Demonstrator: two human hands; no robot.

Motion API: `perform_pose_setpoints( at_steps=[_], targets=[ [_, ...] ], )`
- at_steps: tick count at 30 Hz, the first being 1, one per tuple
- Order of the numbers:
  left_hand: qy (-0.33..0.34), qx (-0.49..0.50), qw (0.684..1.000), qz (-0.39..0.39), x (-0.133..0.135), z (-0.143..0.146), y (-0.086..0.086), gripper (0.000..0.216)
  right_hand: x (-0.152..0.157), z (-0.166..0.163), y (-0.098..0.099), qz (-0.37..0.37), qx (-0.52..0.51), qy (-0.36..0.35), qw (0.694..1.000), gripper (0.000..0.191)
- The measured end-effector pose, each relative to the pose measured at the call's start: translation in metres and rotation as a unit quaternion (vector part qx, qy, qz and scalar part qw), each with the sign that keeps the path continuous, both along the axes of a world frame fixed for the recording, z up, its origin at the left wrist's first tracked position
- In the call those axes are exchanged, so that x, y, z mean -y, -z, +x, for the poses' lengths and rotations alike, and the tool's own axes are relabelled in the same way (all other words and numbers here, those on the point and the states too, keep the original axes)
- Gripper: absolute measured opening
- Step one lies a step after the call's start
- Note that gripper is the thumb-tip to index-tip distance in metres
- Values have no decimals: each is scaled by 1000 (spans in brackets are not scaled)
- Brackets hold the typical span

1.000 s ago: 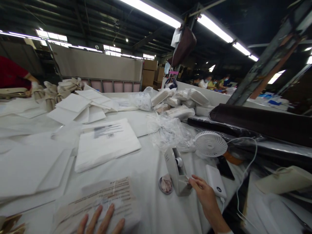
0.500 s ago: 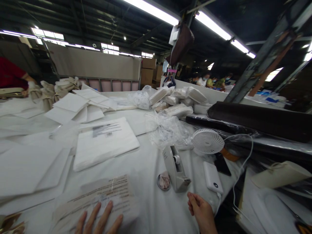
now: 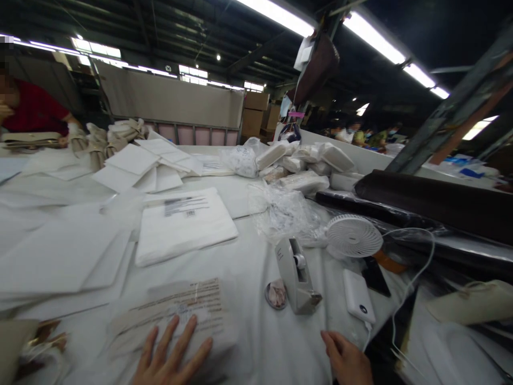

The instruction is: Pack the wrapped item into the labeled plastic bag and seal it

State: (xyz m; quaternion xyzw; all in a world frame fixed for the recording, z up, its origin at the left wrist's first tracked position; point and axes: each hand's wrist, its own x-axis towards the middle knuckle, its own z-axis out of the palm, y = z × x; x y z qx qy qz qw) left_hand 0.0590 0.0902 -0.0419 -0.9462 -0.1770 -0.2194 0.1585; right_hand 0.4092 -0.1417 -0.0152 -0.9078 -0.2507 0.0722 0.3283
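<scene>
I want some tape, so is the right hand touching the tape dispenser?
No, the right hand rests on the white cloth, apart from the tape dispenser.

Left hand [image 3: 170, 355] lies flat, fingers spread; right hand [image 3: 347, 361] rests loosely curled.

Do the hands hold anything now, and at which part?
Nothing is gripped. The left hand lies flat on the clear printed plastic bag, pressing its near end; the right hand is empty.

Dim factory hall, ceiling strip lights [image 3: 276, 13], grey partition [image 3: 168, 101], stacked cardboard boxes [image 3: 256, 109]
</scene>
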Motion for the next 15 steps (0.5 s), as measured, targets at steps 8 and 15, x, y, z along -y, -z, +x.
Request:
perform_pose_setpoints(
  at_steps=[8,15],
  targets=[
    [-29,-58,995,-71,4,0,-31,106,-93,-53,-152,-31,65,-544,836,32],
    [-40,-87,982,-161,7,-3,-29,105,-212,-95,-166,-232,34,-757,610,8]
  ],
)
